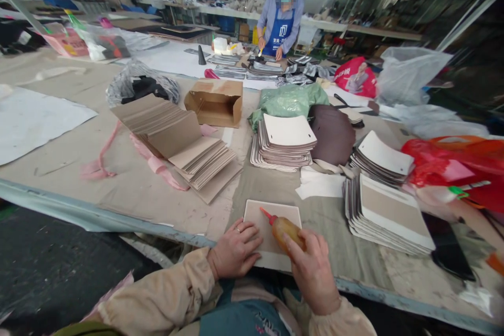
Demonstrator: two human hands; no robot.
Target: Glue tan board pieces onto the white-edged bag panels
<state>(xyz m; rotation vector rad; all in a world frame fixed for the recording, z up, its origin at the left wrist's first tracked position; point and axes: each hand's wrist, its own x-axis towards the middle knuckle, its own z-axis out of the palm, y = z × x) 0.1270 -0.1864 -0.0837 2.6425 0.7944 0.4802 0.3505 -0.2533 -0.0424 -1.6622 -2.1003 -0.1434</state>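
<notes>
In front of me lies a flat panel [255,213] with a pale border and a tan middle, near the table's front edge. My right hand [313,268] is wrapped round an amber glue bottle [289,234], tilted so that its red nozzle points left and away from me over the panel. The nozzle tip is at the panel's upper part; whether it touches cannot be made out. My left hand [237,248] rests flat on the panel's left side, fingers stretched out, with a ring on one finger.
Stacked pale panels [289,131] stand beyond my work, with more panel stacks [394,210] to the right. Tan cardboard sheets [205,160] lie left of centre, before an open carton [216,102]. Red plastic bags [452,165] lie far right. A person [280,16] works across the table.
</notes>
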